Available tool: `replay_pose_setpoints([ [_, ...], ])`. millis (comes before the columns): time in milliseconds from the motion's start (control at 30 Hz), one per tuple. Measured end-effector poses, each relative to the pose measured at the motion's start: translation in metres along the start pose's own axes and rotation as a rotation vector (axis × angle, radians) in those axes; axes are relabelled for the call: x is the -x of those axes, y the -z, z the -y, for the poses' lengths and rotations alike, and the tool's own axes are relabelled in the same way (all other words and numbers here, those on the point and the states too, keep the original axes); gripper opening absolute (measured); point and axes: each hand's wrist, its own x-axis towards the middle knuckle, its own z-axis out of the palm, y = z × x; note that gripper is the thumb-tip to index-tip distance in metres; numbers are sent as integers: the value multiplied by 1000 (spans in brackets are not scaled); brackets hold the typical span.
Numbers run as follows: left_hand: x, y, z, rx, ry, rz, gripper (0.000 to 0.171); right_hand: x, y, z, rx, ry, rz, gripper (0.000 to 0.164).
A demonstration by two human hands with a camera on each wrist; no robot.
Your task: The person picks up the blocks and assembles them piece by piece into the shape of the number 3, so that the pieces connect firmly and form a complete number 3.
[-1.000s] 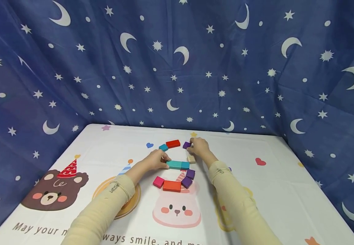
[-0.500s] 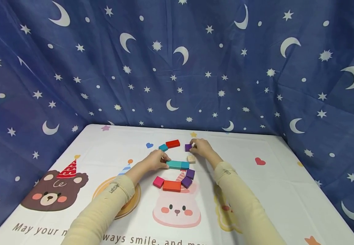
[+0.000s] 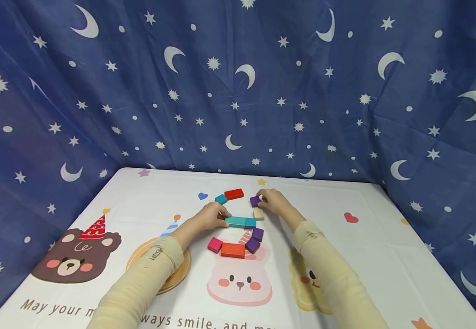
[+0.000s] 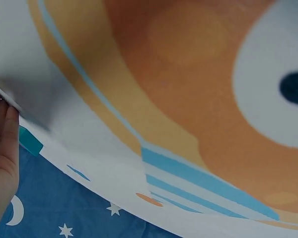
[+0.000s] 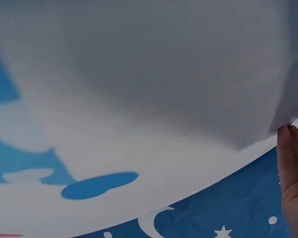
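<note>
My right hand [image 3: 276, 202] pinches a small purple block [image 3: 254, 201] just beyond a plain wooden block [image 3: 258, 214]. With thumb and fingers, my left hand [image 3: 209, 216] holds the left end of a long teal block [image 3: 235, 222], whose other end meets a blue block [image 3: 250, 223]. In the left wrist view, the left hand [image 4: 2, 148] shows at the edge, near a teal-blue block [image 4: 30, 141]. Fingertips of the right hand [image 5: 294, 168] show in the right wrist view, where the purple block cannot be made out.
Beyond the hands lie a red block [image 3: 234, 194] and a blue block [image 3: 221, 199]. Nearer are two purple blocks [image 3: 253, 246], an orange-red block [image 3: 232, 250] and a pink block [image 3: 215, 245]. A printed white cloth [image 3: 386, 256] covers the table; a blue curtain [image 3: 205, 82] hangs behind.
The right hand has brought the purple block nearer and slightly right, close to the wooden block, turning it a little. The left hand stays at the teal block.
</note>
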Motion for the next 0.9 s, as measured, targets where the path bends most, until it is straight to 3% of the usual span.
replay_pose_setpoints([
  [400,1,0,0,0,-3,0,29,1,1,-6,-2,83,44,31],
  [633,-1,1,2,-11,-13,-4,29,1,1,-10,-7,173,47,28],
  [900,-2,-1,3,-13,-14,5,29,2,2,-12,-8,188,65,29],
])
